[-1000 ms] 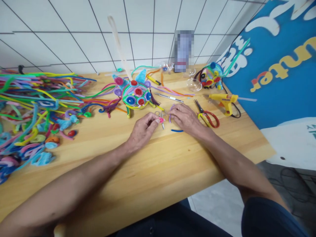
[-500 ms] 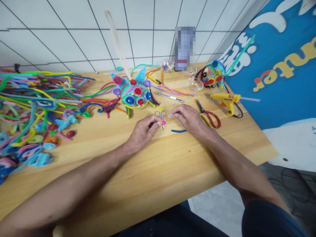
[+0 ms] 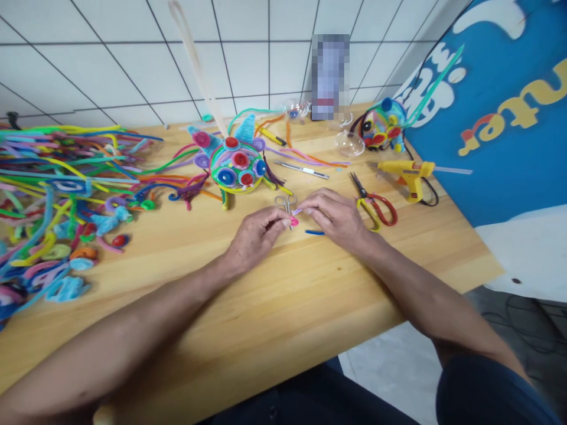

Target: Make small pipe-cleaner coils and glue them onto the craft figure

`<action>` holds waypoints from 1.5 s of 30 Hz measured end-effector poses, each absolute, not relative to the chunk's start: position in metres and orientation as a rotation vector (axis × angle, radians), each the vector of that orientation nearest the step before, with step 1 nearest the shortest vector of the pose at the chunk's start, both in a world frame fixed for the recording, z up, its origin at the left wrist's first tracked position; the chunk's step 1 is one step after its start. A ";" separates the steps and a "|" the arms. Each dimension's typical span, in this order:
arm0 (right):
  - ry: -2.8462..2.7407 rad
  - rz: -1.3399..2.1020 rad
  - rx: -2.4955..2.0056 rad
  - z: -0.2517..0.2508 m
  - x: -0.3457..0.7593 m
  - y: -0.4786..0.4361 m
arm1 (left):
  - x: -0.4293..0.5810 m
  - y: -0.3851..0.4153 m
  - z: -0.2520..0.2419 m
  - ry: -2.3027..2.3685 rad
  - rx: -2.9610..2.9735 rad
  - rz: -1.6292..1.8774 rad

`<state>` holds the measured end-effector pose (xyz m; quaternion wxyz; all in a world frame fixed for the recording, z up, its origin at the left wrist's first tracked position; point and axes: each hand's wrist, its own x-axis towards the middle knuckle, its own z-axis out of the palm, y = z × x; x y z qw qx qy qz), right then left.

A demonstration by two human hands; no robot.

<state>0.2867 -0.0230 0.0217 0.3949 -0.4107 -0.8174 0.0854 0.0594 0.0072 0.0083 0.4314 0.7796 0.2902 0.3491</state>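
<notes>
My left hand (image 3: 259, 237) is closed in a pinch on a small pink pipe cleaner coil (image 3: 294, 221). Between the fingertips of my right hand (image 3: 333, 217) is a short light purple pipe cleaner piece (image 3: 297, 211), its end close to the pink coil; whether they touch I cannot tell. Small metal scissors (image 3: 286, 202) lie just behind my fingertips, their blades partly hidden. A short blue pipe cleaner (image 3: 315, 232) pokes out below my right hand. Behind my hands sits a colourful animal-face ornament (image 3: 239, 167) with coiled eyes, ears and tassels.
Pipe cleaners (image 3: 66, 156) and shaped pieces heap up on the left. Red-and-yellow scissors (image 3: 376, 206), a yellow glue gun (image 3: 410, 176) and a second ornament (image 3: 381, 127) lie right. Craft knives (image 3: 302, 170) and clear plastic domes (image 3: 349, 143) are farther back, before a tiled wall.
My right hand has moved left, bringing the light purple piece up to the pink coil. My left hand keeps its pinch. The view has shifted slightly.
</notes>
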 end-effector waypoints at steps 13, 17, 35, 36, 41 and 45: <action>-2.091 0.248 -1.001 0.017 0.288 -0.021 | 0.060 0.008 0.007 0.732 1.951 0.869; -2.098 0.243 -1.011 0.019 0.288 -0.022 | 0.059 0.008 0.007 0.736 1.941 0.869; -2.140 0.163 -0.993 0.021 0.288 -0.023 | 0.060 0.008 0.006 0.724 1.919 0.837; -2.147 0.162 -0.997 0.022 0.289 -0.023 | 0.060 0.008 0.007 0.727 1.917 0.833; -2.140 0.161 -1.035 0.025 0.292 -0.024 | 0.060 0.008 0.009 0.731 1.899 0.828; -2.138 0.139 -1.028 0.025 0.291 -0.025 | 0.059 0.008 0.010 0.739 1.898 0.811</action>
